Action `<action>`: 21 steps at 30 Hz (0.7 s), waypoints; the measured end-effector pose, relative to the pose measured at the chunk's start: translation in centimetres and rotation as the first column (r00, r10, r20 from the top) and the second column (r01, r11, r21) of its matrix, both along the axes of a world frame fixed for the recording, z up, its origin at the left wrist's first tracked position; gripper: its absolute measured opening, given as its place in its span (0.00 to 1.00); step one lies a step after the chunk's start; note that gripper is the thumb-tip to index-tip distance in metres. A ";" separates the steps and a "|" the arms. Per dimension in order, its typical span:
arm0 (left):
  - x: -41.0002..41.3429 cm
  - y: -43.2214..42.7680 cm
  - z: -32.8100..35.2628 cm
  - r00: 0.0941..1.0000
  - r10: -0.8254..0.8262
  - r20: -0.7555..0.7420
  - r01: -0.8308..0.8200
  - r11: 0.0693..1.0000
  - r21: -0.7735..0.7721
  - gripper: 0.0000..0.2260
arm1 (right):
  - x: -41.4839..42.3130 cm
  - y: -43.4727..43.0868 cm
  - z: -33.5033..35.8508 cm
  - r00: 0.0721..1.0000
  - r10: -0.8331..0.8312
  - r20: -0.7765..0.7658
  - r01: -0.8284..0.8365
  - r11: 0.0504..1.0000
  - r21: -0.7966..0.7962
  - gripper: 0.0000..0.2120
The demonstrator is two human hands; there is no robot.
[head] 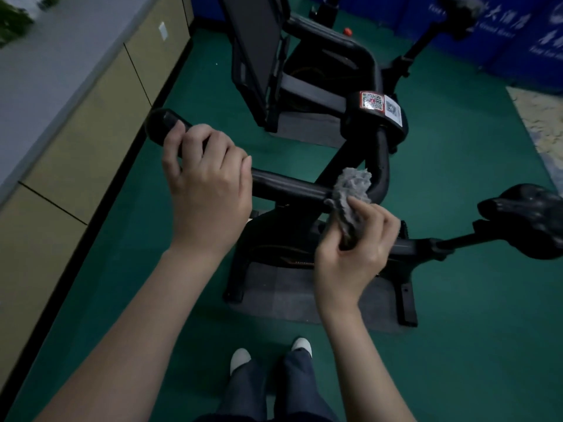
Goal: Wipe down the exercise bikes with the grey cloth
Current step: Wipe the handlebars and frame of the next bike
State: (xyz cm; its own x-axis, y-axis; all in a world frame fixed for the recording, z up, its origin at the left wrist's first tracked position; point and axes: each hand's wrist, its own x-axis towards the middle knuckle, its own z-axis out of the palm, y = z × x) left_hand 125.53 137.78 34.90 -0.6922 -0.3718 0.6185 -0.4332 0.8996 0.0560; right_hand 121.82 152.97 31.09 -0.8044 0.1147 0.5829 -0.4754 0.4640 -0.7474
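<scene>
Left hand (207, 190) grasping the black handlebar (292, 187) at 9 o'clock, right hand (353, 251) pinching the grey cloth (350, 193) against the bar at centre, bike (374, 129) on green floor (472, 330)

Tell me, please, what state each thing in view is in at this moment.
left hand: grips the end of the handlebar, fingers curled round it.
right hand: holds the grey cloth.
grey cloth: bunched up, pressed against the handlebar's bend.
saddle: on its post, no hand on it.
second bike: standing behind the near one, no hand on it.
</scene>
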 end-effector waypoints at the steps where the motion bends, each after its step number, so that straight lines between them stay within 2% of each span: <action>1: 0.0 0.0 0.0 1.000 -0.002 0.000 0.002 1.000 0.000 0.14 | 0.1 -0.4 0.0 1.000 -0.016 0.012 0.016 0.999 -0.030 0.12; 6: 0.5 -0.2 0.5 0.998 -0.037 0.049 0.036 0.999 0.007 0.15 | 2.0 -3.9 0.1 0.999 0.012 0.043 -0.006 0.991 -0.134 0.13; 11: 1.7 -1.5 1.6 0.982 -0.153 0.114 0.158 0.987 -0.037 0.13 | 3.2 -5.6 0.4 0.996 0.060 0.072 -0.044 0.977 -0.207 0.17; 18: 2.6 -2.9 2.8 0.942 -0.302 0.145 0.310 0.950 -0.036 0.11 | 4.1 -7.8 0.9 0.979 0.200 0.030 -0.191 0.963 -0.188 0.17; 21: 2.7 -3.0 2.7 0.942 -0.310 0.130 0.314 0.949 -0.010 0.11 | 3.2 -6.0 0.7 0.995 0.086 0.049 -0.075 0.978 -0.194 0.17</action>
